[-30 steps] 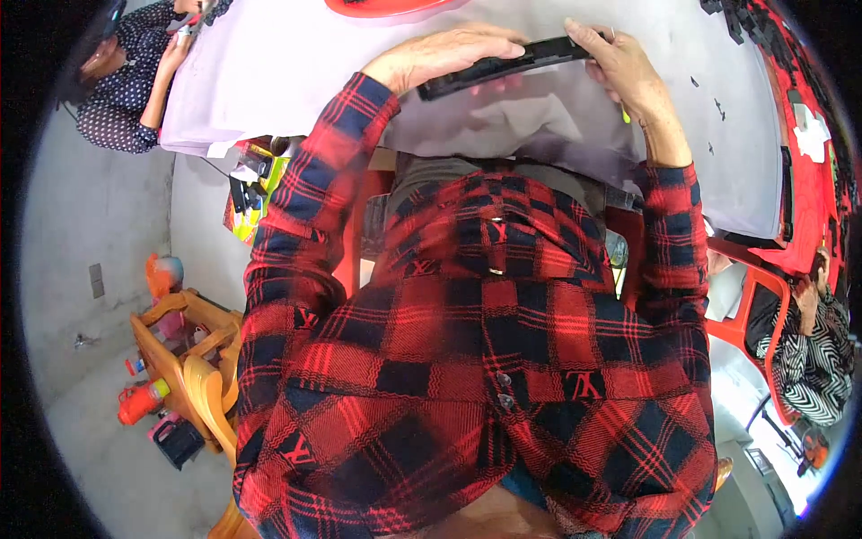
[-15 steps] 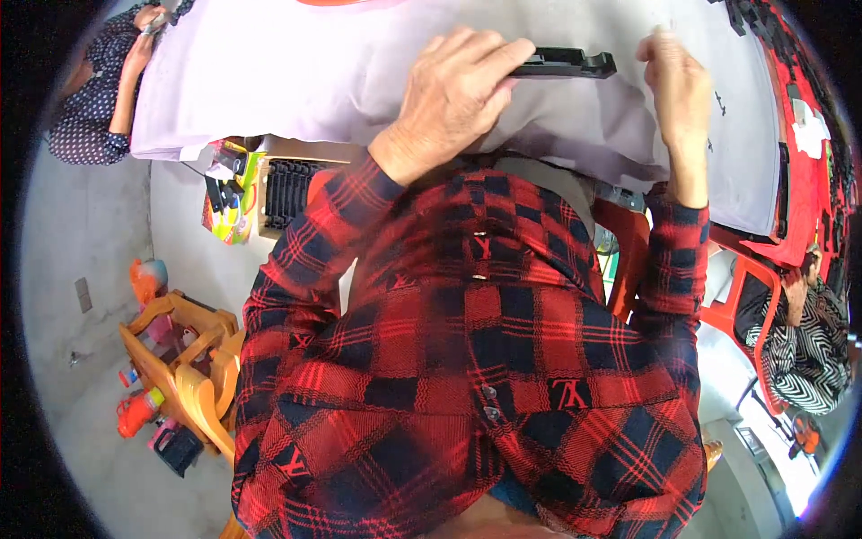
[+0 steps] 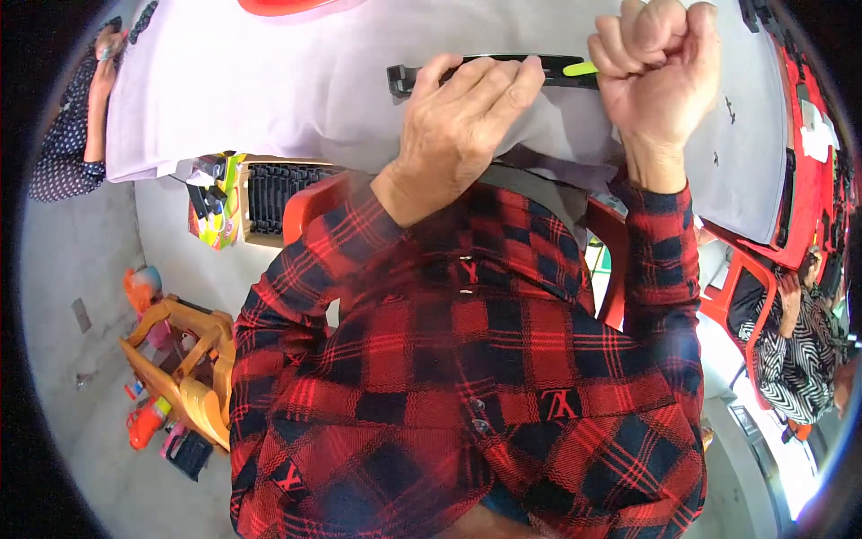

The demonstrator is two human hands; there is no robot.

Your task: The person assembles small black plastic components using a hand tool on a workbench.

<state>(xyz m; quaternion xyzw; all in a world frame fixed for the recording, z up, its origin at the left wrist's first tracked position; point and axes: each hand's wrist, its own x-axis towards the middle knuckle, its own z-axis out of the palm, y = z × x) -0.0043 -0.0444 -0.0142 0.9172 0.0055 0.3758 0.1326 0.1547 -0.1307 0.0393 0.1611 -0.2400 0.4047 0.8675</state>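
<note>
A long, narrow black plastic piece [image 3: 401,82] lies crosswise on the pale cloth. My left hand [image 3: 467,117] presses its fingers over the middle of the piece and grips it. Its blocky end sticks out to the left of that hand. On the right, my right hand [image 3: 660,85] is curled into a fist with the thumb up. From the fist a slim yellow-green tool [image 3: 580,68] points left, its tip over the black piece. The fist hides the rest of the tool and the piece's right end.
The cloth-covered table [image 3: 251,99] has a red rounded object [image 3: 287,4] at its far edge. A box of black parts [image 3: 278,202] stands below the table's left side. Small black bits [image 3: 729,112] lie at the right. Other people sit far left [image 3: 67,157] and right [image 3: 790,350].
My right hand has come left to the black piece, and a yellow-green tip now shows from it. The piece now sticks out to the left of my left hand, where before only its right part showed.
</note>
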